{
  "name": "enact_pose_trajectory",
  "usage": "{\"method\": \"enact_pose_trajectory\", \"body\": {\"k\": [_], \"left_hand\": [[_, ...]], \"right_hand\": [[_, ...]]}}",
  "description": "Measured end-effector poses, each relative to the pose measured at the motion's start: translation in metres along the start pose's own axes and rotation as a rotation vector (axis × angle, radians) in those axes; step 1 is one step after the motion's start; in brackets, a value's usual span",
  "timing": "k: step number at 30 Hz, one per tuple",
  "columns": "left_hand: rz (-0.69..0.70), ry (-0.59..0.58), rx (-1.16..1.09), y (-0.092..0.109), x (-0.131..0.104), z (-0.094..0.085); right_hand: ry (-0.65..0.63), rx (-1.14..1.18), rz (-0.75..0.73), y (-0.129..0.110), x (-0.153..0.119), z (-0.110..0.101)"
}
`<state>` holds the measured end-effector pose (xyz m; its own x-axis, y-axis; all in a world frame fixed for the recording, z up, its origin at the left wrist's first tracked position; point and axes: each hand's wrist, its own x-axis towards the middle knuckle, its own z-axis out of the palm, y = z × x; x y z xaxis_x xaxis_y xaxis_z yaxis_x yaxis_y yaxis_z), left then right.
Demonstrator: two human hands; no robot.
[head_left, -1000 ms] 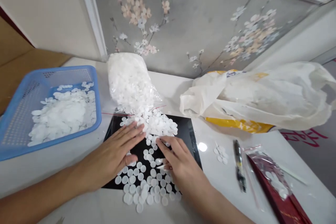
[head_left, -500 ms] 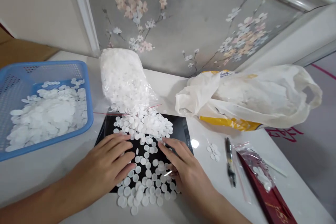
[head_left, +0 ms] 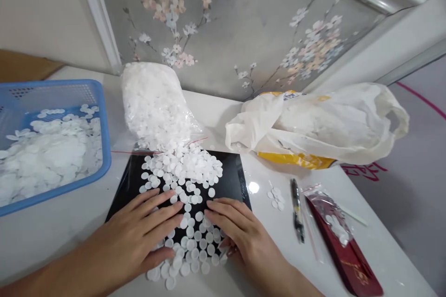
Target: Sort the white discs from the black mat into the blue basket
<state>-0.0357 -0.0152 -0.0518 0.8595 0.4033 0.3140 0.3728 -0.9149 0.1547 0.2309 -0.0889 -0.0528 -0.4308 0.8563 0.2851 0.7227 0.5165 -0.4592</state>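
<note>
Small white round discs (head_left: 191, 244) lie spread over a black flat board (head_left: 230, 174) and spill past its near edge onto the white table. My left hand (head_left: 139, 236) rests on the board's left side, fingers stretched and spread, fingertips touching discs. On the right side my right hand (head_left: 245, 236) has its long fingers stretched flat over the discs. Its thumb is tucked under, by a thin shiny piece that I cannot make out. A clear bag (head_left: 153, 102) full of discs lies behind, its mouth pouring a heap (head_left: 195, 162) onto the board.
A blue basket (head_left: 104, 139) of larger-looking white discs stands at left. A white and yellow plastic bag (head_left: 313, 130) lies back right. Nearer are a few loose discs (head_left: 276, 198), a black pen (head_left: 297, 211), and a red packet (head_left: 348, 250) under a small clear bag.
Both hands have drawn nearer to me over the board, pulling discs along. More discs are spread between heap and hands. The view has shifted slightly right.
</note>
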Motion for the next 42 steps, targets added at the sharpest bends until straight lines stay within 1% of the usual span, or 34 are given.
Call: {"method": "enact_pose_trajectory", "body": {"k": [1,3,5,6,8,10,12,13,14,17,19,21,22,24,25,28,29,31,32,34,36,37,39,42], "left_hand": [[-0.019,0.025,-0.009,0.002,0.001,-0.001],[-0.061,0.062,-0.028,0.003,0.003,-0.002],[-0.090,0.068,-0.029,0.001,0.005,-0.002],[-0.092,0.057,-0.021,0.000,0.006,-0.001],[-0.058,-0.007,0.002,-0.004,0.009,0.002],[0.006,-0.093,0.015,-0.007,0.011,0.004],[0.050,-0.164,-0.002,-0.008,0.013,0.004],[0.061,-0.183,-0.017,-0.008,0.013,0.004],[0.068,-0.192,-0.033,-0.008,0.013,0.004],[0.113,-0.193,-0.068,-0.007,0.011,0.001],[0.156,-0.186,-0.088,-0.007,0.008,-0.001],[0.172,-0.166,-0.140,-0.007,0.006,-0.003],[0.154,-0.157,-0.176,-0.007,0.005,-0.004],[0.067,-0.115,-0.254,-0.009,0.004,-0.006],[0.001,-0.071,-0.285,-0.011,0.004,-0.007],[-0.208,0.095,-0.313,-0.017,0.004,-0.010],[-0.261,0.129,-0.302,-0.019,0.005,-0.010],[-0.337,0.141,-0.262,-0.022,0.005,-0.010],[-0.354,0.133,-0.240,-0.022,0.005,-0.010],[-0.340,0.109,-0.198,-0.020,0.004,-0.007],[-0.259,0.065,-0.166,-0.016,0.002,-0.003],[-0.204,0.040,-0.156,-0.014,0.001,0.000],[-0.108,-0.014,-0.143,-0.010,-0.002,0.003],[-0.027,-0.107,-0.123,-0.006,-0.004,0.004]], "right_hand": [[0.008,0.022,0.038,0.001,0.000,-0.001],[0.068,-0.017,0.188,0.008,-0.001,-0.004],[0.147,-0.173,0.364,0.021,-0.003,-0.005],[0.161,-0.262,0.424,0.028,-0.004,-0.006],[0.166,-0.382,0.441,0.041,-0.006,-0.008],[0.169,-0.500,0.404,0.047,-0.007,-0.012],[0.179,-0.612,0.380,0.044,-0.004,-0.014],[0.181,-0.622,0.365,0.040,-0.001,-0.014],[0.178,-0.587,0.345,0.036,0.003,-0.014],[0.121,-0.277,0.232,0.024,0.018,-0.007],[0.075,-0.120,0.182,0.020,0.029,-0.001],[0.040,-0.046,0.196,0.019,0.038,0.002],[0.026,-0.021,0.223,0.019,0.042,0.002],[-0.006,0.031,0.276,0.019,0.046,0.000],[-0.022,0.054,0.286,0.020,0.048,-0.002],[-0.032,0.068,0.259,0.019,0.048,-0.001],[-0.020,0.052,0.241,0.019,0.048,0.001],[0.020,-0.002,0.191,0.016,0.047,0.007],[0.037,-0.033,0.158,0.013,0.046,0.010],[0.054,-0.065,0.076,0.007,0.046,0.016],[0.033,-0.029,0.014,0.001,0.045,0.018],[0.023,0.011,0.016,-0.001,0.045,0.017],[0.049,0.079,0.104,0.000,0.044,0.011],[0.159,0.072,0.309,0.007,0.042,0.000]]}}
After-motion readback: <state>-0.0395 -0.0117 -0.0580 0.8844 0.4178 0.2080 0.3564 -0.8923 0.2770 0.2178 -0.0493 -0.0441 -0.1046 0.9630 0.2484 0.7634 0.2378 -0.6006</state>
